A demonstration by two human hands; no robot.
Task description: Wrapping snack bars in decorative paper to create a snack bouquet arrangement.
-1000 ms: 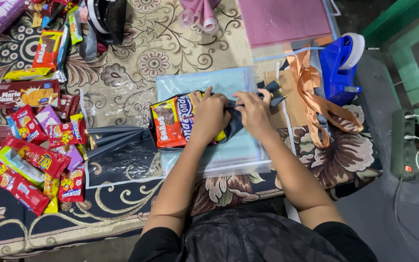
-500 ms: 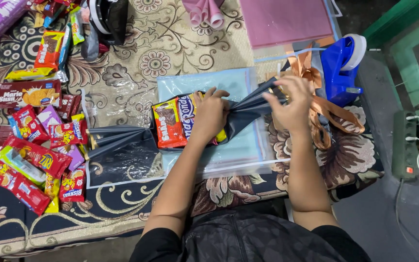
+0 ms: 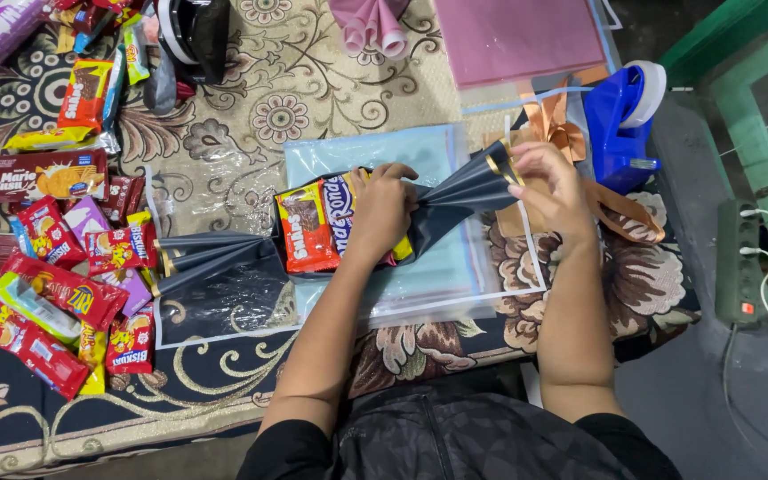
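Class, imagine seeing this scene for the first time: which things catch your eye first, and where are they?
At centre, the left hand presses bright snack packets down while the right hand pulls a pleated dark blue wrapping sheet rightward. A heap of colourful snack wrappers fills the left of the patterned mat, and a blue tape dispenser stands upper right.

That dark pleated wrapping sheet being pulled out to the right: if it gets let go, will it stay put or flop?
The dark pleated sheet looks thin and floppy: it fans from the pinch at the left hand and only spreads where the right hand stretches it. Its creases would probably fold back loosely. The glossy surface suggests it may slip against the clear plastic sheet.
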